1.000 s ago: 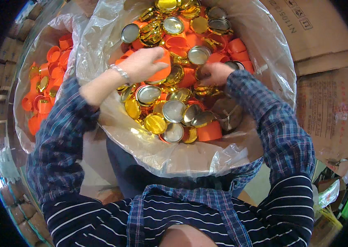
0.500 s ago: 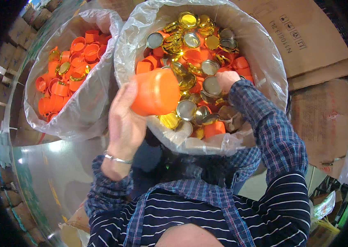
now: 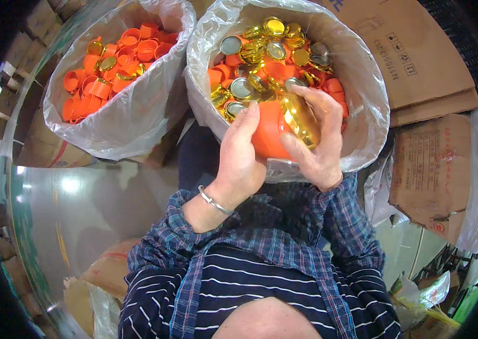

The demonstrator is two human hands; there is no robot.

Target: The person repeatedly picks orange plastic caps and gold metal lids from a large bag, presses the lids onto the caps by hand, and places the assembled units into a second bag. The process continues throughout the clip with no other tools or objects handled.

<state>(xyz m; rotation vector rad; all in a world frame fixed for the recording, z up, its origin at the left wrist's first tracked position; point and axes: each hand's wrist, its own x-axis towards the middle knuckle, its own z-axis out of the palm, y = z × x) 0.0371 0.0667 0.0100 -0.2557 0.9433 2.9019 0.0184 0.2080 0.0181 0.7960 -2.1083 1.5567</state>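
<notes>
In front of me, over the near side of a plastic-lined bin (image 3: 370, 127), my left hand (image 3: 240, 155) is wrapped round an orange plastic cup-shaped cap (image 3: 268, 131). My right hand (image 3: 326, 144) grips a shiny gold metal lid (image 3: 301, 120) by its edge. The lid is up against the right end of the cap; whether it is seated there I cannot tell. Behind my hands the bin is heaped with gold lids (image 3: 273, 26), some showing silver undersides (image 3: 241, 88), among more orange caps (image 3: 333, 86).
Left of the bin stands a second plastic-lined bin (image 3: 117, 133) with orange caps (image 3: 147, 50) and several gold lids. Cardboard sheets (image 3: 431, 56) and a flattened carton (image 3: 431, 169) lie to the right. Shiny grey floor (image 3: 98, 209) spreads at the left.
My right hand has come out of the bin with a gold lid and met the orange cap. The left hand has moved right and slightly down with the cap.
</notes>
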